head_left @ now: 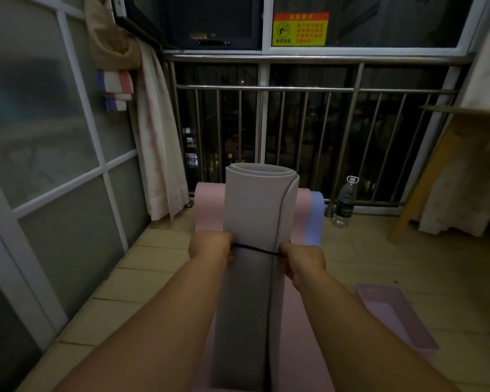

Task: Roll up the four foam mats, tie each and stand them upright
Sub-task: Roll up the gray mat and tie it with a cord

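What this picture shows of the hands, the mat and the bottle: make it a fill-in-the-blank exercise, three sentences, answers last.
The rolled mat between the hands is ____ in colour.
The left hand and the right hand each grip an end of a cord that is ____ in colour.
The water bottle stands on the floor to the ____ of the rolled mat.
Missing words: grey; black; right.

Grey roll [255,210] base cut off by the bottom edge; black cord [255,249] ends vanish inside left hand [210,246] and right hand [303,260], fingertips hidden; pink mat [208,207] mostly covered by the roll; blue mat [316,219] shows only a strip, probably lying under the pink; yellow sticker [300,29] text unreadable; bottle [344,205] label too small.
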A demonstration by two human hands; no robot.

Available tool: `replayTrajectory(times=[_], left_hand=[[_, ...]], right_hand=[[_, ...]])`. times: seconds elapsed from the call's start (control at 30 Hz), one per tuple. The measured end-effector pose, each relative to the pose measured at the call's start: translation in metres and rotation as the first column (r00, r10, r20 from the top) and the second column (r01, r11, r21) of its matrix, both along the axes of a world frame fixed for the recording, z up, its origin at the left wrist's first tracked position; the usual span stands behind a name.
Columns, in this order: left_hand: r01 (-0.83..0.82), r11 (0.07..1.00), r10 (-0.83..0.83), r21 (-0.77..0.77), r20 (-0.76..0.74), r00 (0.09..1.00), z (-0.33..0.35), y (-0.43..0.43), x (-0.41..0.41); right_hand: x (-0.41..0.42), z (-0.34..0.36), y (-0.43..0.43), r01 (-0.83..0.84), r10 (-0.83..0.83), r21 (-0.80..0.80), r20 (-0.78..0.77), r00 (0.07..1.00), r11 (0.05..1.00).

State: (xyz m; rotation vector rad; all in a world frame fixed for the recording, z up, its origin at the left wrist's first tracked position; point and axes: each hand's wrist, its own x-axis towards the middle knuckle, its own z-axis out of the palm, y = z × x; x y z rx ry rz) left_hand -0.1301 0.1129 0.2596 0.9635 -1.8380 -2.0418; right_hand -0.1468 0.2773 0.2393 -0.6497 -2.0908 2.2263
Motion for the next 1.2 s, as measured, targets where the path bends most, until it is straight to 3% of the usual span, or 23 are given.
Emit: replayTrajectory(times=[0.43,0.8,0.97,1.07,1.2], left_hand=[[-0.039,0.999,0.039,0.0,-0.004,0.999,-0.012,0.0,-0.007],[0.019,0.995,-0.004,-0.101,0.15,0.989,-0.042,-0.006,0.012],[0.078,0.978,-0.037,-0.195,0.204,0.978,-0.048,-0.003,0.021],[0.113,0.967,-0.071,-0.226,0.185,0.98,-0.048,-0.002,0.025],[0.06,0.986,-0.039,-0.158,0.13,0.991,-0.043,-0.004,0.022]], right_hand=[[0.001,-0.005,-0.004,-0.044,0.045,-0.041,0.018,0.999,0.998],[-0.003,-0.03,-0.013,-0.098,0.093,0.156,0.04,0.995,0.983],[0.0,-0.038,-0.013,-0.112,0.098,0.175,0.087,0.991,0.978],[0.005,-0.035,-0.011,-0.129,0.119,0.212,0.06,0.991,0.969],[-0.001,-0.036,-0.008,-0.108,0.106,0.169,0.024,0.994,0.98]])
